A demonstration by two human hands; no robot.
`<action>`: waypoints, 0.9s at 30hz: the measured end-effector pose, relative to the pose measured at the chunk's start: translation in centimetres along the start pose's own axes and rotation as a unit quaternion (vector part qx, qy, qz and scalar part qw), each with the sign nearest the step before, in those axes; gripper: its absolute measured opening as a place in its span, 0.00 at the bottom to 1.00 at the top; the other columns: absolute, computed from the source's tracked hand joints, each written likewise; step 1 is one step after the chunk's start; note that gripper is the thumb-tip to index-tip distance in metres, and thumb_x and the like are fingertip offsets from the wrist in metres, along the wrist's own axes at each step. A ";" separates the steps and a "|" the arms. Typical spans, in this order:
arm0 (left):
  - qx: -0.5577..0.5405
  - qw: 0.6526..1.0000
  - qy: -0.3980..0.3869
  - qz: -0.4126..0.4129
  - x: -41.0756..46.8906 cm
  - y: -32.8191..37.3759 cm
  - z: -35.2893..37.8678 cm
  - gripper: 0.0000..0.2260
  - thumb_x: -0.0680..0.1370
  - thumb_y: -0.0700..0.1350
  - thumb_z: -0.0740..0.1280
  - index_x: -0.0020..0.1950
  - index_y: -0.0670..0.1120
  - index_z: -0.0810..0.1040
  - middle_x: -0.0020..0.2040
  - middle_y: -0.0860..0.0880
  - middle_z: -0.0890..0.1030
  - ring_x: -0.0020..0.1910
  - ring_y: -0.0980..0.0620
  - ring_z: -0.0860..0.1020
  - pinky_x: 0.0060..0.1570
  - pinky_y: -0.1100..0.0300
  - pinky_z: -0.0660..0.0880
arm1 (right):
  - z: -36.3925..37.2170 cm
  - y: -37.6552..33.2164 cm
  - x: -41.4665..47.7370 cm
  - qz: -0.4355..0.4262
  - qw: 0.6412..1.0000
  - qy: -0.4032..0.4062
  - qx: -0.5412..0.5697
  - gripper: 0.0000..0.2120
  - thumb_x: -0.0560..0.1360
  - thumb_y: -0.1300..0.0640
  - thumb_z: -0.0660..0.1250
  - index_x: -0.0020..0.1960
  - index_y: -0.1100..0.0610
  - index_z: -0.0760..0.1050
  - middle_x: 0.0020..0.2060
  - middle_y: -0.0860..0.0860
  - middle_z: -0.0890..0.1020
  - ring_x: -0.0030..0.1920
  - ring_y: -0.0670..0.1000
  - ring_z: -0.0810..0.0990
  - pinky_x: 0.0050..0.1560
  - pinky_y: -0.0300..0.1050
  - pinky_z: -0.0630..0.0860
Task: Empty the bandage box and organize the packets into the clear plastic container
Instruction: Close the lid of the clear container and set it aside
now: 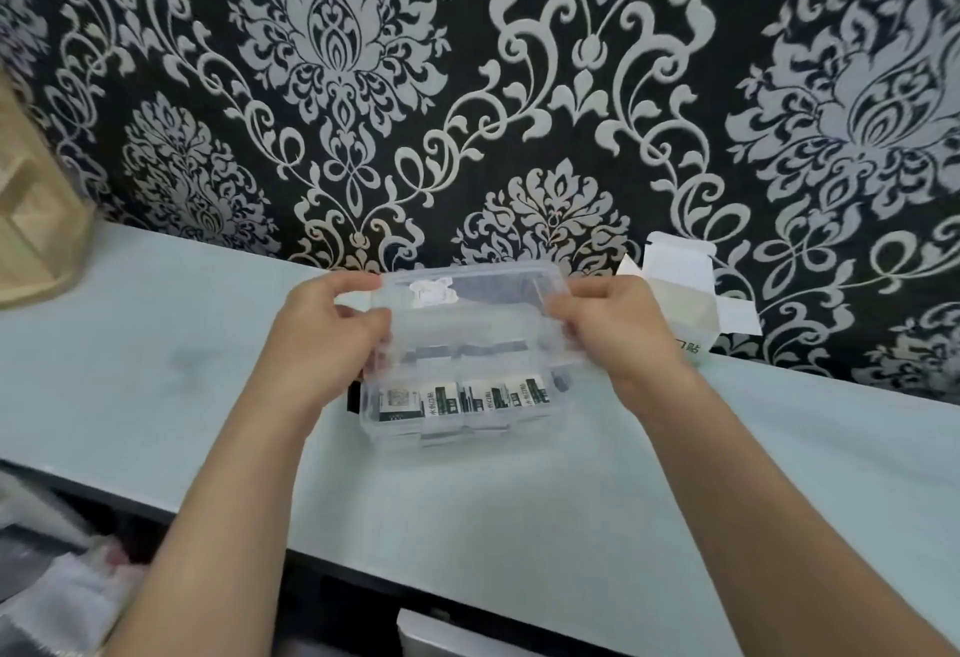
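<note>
A clear plastic container (395, 435) sits on the pale table, with several green-and-white bandage packets (462, 399) standing in a row inside it. Its clear lid (472, 313) is tilted over the container. My left hand (327, 334) grips the lid's left edge, thumb on top. My right hand (618, 329) grips the lid's right edge the same way. The white bandage box (680, 292) stands behind my right hand against the wall, its top flaps open.
A light wooden rack (31, 219) stands at the far left of the table (675, 500). The patterned black-and-silver wall runs close behind the container. Below the table's front edge lie plastic-wrapped items (57, 594) at left.
</note>
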State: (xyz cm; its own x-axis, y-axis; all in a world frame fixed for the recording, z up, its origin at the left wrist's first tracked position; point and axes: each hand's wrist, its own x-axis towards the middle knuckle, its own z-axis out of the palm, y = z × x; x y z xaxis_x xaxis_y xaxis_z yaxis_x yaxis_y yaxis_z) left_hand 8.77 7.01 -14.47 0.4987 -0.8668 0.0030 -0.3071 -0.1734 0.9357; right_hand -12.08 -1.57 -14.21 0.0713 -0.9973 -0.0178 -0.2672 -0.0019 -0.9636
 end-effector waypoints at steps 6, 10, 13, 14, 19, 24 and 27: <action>0.240 0.971 0.003 0.020 -0.5 -0.3 -0.1 0.18 0.75 0.50 0.65 0.65 0.48 0.74 0.37 0.51 0.83 0.40 0.47 0.82 0.49 0.52 0.78 | -0.1 1.3 -0.3 -0.030 0.974 -0.025 -0.224 0.11 0.76 0.53 0.67 0.46 0.61 0.82 0.35 0.56 0.83 0.36 0.57 0.80 0.42 0.49 0.77; 0.307 0.951 0.005 0.019 -0.4 -0.3 -0.7 0.16 0.74 0.51 0.65 0.61 0.50 0.77 0.41 0.52 0.83 0.43 0.47 0.81 0.48 0.55 0.76 | 0.2 1.7 -0.6 -0.043 0.959 -0.033 -0.279 0.14 0.77 0.51 0.63 0.50 0.61 0.81 0.41 0.57 0.84 0.43 0.57 0.82 0.47 0.51 0.78; 0.279 0.960 -0.006 0.010 -0.3 -0.6 -0.9 0.14 0.74 0.49 0.65 0.58 0.50 0.79 0.37 0.53 0.83 0.40 0.49 0.81 0.48 0.53 0.78 | 0.1 1.8 -0.8 -0.055 0.949 -0.033 -0.308 0.15 0.78 0.48 0.62 0.51 0.59 0.80 0.40 0.55 0.84 0.43 0.55 0.81 0.49 0.51 0.78; 0.272 0.962 -0.012 0.011 -0.3 -0.7 -0.9 0.14 0.74 0.50 0.66 0.58 0.49 0.79 0.35 0.54 0.83 0.40 0.49 0.82 0.49 0.53 0.78 | 0.1 1.8 -0.8 -0.061 0.942 -0.028 -0.329 0.15 0.78 0.47 0.62 0.50 0.58 0.79 0.39 0.54 0.83 0.42 0.55 0.81 0.48 0.50 0.78; 0.239 0.970 -0.047 -0.005 0.0 -1.3 -1.1 0.18 0.73 0.50 0.70 0.62 0.49 0.78 0.33 0.54 0.83 0.38 0.50 0.82 0.50 0.51 0.78 | 0.7 1.7 -0.7 -0.120 0.877 0.011 -0.465 0.17 0.80 0.46 0.59 0.37 0.56 0.69 0.30 0.49 0.72 0.37 0.55 0.74 0.38 0.44 0.70; 0.189 0.980 -0.065 -0.019 0.3 -1.7 -1.3 0.03 0.73 0.48 0.72 0.41 0.51 0.81 0.30 0.51 0.83 0.36 0.48 0.83 0.49 0.48 0.80 | 0.9 2.0 -0.4 -0.109 0.883 0.026 -0.457 0.17 0.80 0.45 0.58 0.39 0.56 0.71 0.33 0.50 0.74 0.38 0.55 0.75 0.38 0.44 0.69; 0.123 0.986 -0.100 -0.044 0.0 -1.5 -1.9 0.03 0.73 0.44 0.74 0.42 0.48 0.82 0.33 0.48 0.84 0.34 0.49 0.81 0.43 0.53 0.79 | 0.8 2.8 -0.3 -0.031 0.945 0.019 -0.325 0.20 0.77 0.44 0.62 0.34 0.56 0.68 0.30 0.51 0.74 0.36 0.55 0.74 0.38 0.45 0.70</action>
State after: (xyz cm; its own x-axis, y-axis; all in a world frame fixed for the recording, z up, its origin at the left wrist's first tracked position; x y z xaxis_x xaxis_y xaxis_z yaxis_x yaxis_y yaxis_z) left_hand 10.75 8.17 -15.17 0.3702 -0.9139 -0.1669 -0.4692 -0.3390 0.8154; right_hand -12.11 -1.24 -17.08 0.0744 -0.9958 0.0541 -0.7981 -0.0920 -0.5955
